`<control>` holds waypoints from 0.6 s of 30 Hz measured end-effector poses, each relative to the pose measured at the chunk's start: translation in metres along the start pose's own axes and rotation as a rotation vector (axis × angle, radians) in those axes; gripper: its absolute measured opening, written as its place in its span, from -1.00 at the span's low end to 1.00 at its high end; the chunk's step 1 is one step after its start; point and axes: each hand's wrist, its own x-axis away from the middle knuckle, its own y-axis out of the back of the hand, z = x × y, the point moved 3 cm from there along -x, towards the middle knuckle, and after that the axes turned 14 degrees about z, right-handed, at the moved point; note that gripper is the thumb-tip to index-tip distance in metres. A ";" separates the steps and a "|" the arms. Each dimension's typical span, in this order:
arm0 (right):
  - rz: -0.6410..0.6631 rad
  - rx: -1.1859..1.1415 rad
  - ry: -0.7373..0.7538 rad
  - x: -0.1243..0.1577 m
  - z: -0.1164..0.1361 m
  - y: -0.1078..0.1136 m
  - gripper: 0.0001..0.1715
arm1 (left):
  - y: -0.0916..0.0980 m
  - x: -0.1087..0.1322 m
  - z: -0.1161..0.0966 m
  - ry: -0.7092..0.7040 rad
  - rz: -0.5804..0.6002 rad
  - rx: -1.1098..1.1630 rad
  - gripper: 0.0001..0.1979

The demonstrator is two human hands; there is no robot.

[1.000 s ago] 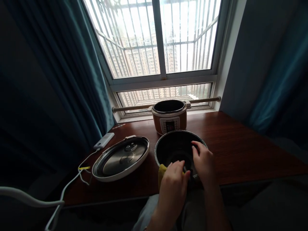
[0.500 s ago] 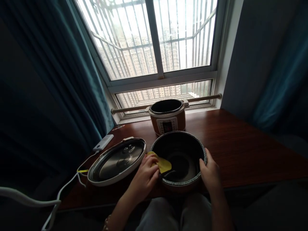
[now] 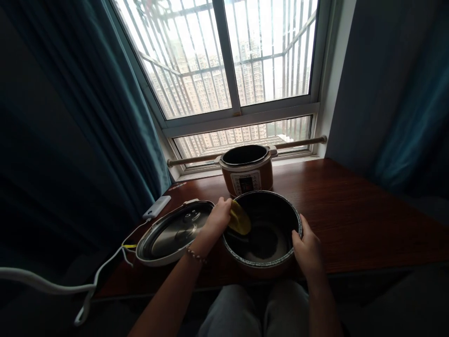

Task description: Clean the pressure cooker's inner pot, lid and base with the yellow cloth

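Note:
A dark inner pot [image 3: 263,262] with a speckled rim stands at the table's front edge, tilted slightly toward me. My left hand [image 3: 221,214] is closed on a yellow cloth [image 3: 240,219] at the pot's left rim, and the cloth hangs against the inside wall. My right hand [image 3: 307,242] grips the right rim, thumb inside and fingers outside. Directly behind the pot sits the brown and cream cooker body [image 3: 247,175] with a control panel. The cooker's lid [image 3: 175,234] lies to the left, its shiny inner side up, partly covered by my left forearm.
On the wooden table [image 3: 351,210], a white power bank [image 3: 157,207] with a white cable [image 3: 112,260] lies at the left. A barred window [image 3: 238,70] and a horizontal rail [image 3: 301,142] are behind the cooker. A blue curtain [image 3: 140,140] hangs at left.
My left hand has moved up and away along the pot's left rim, taking the yellow cloth with it. My right hand keeps its hold on the right rim.

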 end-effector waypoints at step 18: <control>0.000 -0.023 -0.064 -0.005 0.001 -0.001 -0.29 | -0.018 -0.080 -0.063 -0.707 0.187 -0.226 -0.76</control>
